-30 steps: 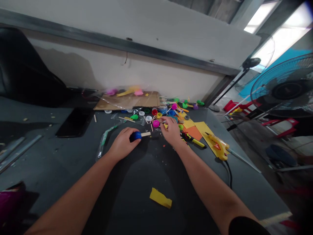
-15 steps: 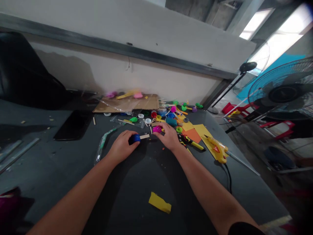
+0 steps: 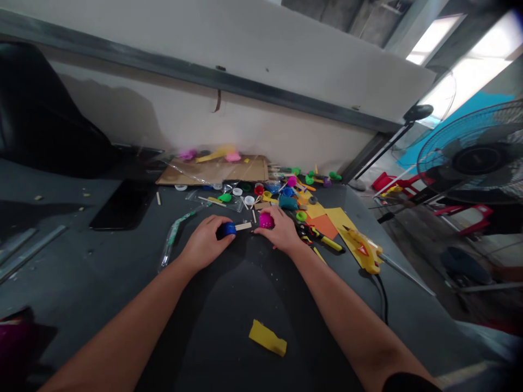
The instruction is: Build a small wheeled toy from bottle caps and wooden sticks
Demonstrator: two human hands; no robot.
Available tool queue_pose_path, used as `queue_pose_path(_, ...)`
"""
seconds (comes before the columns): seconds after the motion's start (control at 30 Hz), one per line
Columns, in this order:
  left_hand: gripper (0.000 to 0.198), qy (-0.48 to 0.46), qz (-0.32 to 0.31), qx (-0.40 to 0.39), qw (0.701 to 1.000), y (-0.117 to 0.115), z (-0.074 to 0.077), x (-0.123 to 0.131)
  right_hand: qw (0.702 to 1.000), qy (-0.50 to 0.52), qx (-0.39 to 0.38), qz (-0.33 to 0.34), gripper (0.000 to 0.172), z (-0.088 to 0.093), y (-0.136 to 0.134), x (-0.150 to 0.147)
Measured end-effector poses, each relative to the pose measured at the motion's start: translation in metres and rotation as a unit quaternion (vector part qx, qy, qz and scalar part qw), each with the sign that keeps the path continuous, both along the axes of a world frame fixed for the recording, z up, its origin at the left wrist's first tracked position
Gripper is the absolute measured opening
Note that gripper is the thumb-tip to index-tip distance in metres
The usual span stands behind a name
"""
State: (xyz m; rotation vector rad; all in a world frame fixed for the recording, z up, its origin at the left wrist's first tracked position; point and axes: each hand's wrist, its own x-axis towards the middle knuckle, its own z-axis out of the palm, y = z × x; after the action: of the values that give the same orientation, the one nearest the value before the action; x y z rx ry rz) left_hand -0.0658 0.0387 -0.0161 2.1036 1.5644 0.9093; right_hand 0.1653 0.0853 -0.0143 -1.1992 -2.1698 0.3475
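Observation:
My left hand (image 3: 205,241) is closed on a blue bottle cap (image 3: 229,229) that has a short wooden stick (image 3: 243,226) sticking out to the right. My right hand (image 3: 280,231) is closed on a pink bottle cap (image 3: 266,220), held just right of the stick's free end. Both hands rest low on the dark grey table (image 3: 122,261). Behind them lies a scatter of coloured bottle caps (image 3: 281,190) and small sticks.
A yellow glue gun (image 3: 362,249) with a black cord lies on yellow and orange paper (image 3: 324,223) at the right. A black phone (image 3: 122,204) and a cardboard sheet (image 3: 216,170) lie farther back. A yellow scrap (image 3: 267,337) lies near me. A standing fan (image 3: 469,155) is beyond the table's right edge.
My right hand picked a pink cap out of the pile and brought it left and towards me, up to the stick's end. My left hand stayed on the blue cap.

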Motion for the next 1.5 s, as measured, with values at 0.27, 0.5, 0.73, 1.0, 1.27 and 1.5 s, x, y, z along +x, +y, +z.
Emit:
queue_pose_path(0.27, 0.026, 0.006, 0.000, 0.002, 1.000, 0.000, -0.001, 0.001, 0.997, 0.019, -0.021, 0.070, 0.035, 0.000, -0.002, 0.001)
queue_pose_path(0.5, 0.025, 0.012, 0.002, 0.007, 1.000, -0.001, -0.001, 0.001, 0.996, -0.035, -0.005, 0.080, 0.038, 0.002, -0.007, -0.002)
queue_pose_path(0.73, 0.026, 0.018, 0.000, 0.006, 1.000, -0.001, -0.002, 0.001, 0.998, -0.014, 0.000, 0.053, 0.032, -0.002, 0.000, 0.002)
queue_pose_path(1.0, 0.025, 0.018, 0.000, 0.011, 1.000, -0.002, -0.001, 0.001, 0.995, -0.063, -0.007, 0.071, 0.036, 0.006, -0.005, 0.000)
queue_pose_path(1.27, 0.025, 0.012, 0.000, 0.007, 1.000, -0.001, -0.002, 0.000, 0.996, -0.068, -0.024, 0.057, 0.031, 0.006, -0.005, 0.004)
queue_pose_path(1.5, 0.025, 0.009, 0.003, 0.002, 1.000, -0.001, -0.002, 0.000, 0.997, -0.036, -0.021, 0.058, 0.029, 0.001, -0.003, 0.004)
